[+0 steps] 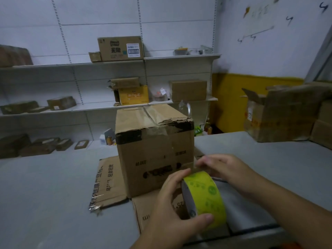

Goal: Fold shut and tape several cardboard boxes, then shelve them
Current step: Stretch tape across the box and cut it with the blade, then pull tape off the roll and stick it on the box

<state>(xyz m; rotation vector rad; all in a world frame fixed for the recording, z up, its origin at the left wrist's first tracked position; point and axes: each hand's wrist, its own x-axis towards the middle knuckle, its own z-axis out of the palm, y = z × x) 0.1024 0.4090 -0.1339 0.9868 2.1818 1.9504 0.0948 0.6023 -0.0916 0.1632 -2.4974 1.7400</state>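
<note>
A brown cardboard box [154, 150] stands in the middle of the grey table [45, 194], its top flaps folded down with clear tape across them. It rests on a flattened sheet of cardboard [107, 186]. Just in front of the box, my left hand [172, 207] grips a roll of yellow-green tape [206, 196] from the left side. My right hand [222, 168] pinches the loose end of the tape at the top of the roll, close to the box's lower right corner.
White wall shelves [179, 57] behind the table carry several closed boxes, among them a large one [120, 48] on the top shelf. An open cardboard box [280, 114] sits at the table's far right. Small items lie on the floor behind the table.
</note>
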